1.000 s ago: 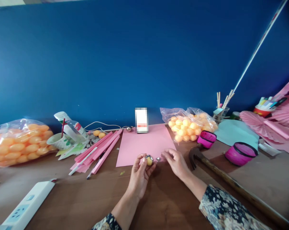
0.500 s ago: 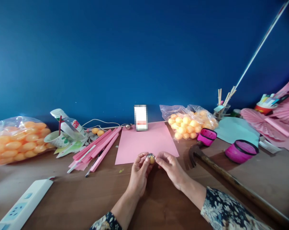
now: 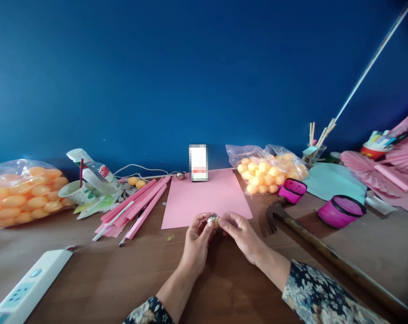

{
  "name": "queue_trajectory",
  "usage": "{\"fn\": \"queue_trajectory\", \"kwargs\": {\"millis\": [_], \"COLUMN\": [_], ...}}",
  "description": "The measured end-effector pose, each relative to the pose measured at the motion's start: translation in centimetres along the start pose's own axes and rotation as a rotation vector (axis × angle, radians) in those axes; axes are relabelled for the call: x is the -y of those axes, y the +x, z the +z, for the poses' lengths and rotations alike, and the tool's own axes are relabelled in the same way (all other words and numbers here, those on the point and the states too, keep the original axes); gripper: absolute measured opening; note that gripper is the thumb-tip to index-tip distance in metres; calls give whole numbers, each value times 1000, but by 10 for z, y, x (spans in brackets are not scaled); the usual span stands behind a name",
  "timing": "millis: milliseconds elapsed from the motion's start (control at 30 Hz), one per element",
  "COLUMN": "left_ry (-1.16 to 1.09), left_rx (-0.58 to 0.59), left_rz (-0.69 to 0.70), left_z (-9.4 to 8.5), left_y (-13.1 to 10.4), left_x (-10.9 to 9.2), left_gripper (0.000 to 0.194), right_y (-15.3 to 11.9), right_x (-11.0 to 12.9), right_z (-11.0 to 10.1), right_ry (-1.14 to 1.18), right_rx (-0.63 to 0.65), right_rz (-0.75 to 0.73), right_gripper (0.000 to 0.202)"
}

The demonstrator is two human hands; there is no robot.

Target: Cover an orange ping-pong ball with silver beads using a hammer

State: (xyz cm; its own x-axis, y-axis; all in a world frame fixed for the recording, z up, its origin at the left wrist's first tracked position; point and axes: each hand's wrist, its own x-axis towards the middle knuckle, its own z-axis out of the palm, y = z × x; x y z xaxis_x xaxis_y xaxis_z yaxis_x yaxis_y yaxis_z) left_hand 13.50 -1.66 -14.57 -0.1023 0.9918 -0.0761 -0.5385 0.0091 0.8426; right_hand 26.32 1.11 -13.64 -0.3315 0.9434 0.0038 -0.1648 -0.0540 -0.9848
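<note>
Between my hands is a small ball (image 3: 213, 219), silvery and shiny on top with yellow showing lower down. My left hand (image 3: 197, 240) is closed round its left side, thumb across the front. At the ball's right edge, the thumb and fingers of my right hand (image 3: 241, 234) are pinched together; whatever they grip is too small to make out. Both hands are above the brown table (image 3: 150, 279), just at the front edge of a flat pink sheet (image 3: 204, 198). A phone (image 3: 198, 163) with a blurred screen stands upright at the sheet's back edge.
Bags of orange balls (image 3: 21, 198) and yellow balls (image 3: 260, 175) lie left and right. Pink strips (image 3: 136, 207), a bottle (image 3: 101, 175) and a power strip (image 3: 31, 285) are at left. At right are a hammer (image 3: 319, 245), magenta containers (image 3: 341, 212) and pink fans (image 3: 366, 173).
The camera view has shifted slightly, moving the background a little upward. More silver and less yellow now shows on the ball. Both hands keep nearly the same pose.
</note>
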Motion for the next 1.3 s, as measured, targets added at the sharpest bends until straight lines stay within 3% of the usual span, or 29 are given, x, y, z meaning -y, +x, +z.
{"fn": "queue_trajectory", "kwargs": {"millis": [1300], "left_ry": [120], "left_rx": [-41], "left_rz": [88], "left_z": [-2], "left_y": [2], "left_x": [2], "left_gripper": [25], "right_y": [-1], "right_x": [1], "right_z": [-1], "right_ry": [-57], "right_rx": [11], "right_rz": [36], "right_gripper": [29]}}
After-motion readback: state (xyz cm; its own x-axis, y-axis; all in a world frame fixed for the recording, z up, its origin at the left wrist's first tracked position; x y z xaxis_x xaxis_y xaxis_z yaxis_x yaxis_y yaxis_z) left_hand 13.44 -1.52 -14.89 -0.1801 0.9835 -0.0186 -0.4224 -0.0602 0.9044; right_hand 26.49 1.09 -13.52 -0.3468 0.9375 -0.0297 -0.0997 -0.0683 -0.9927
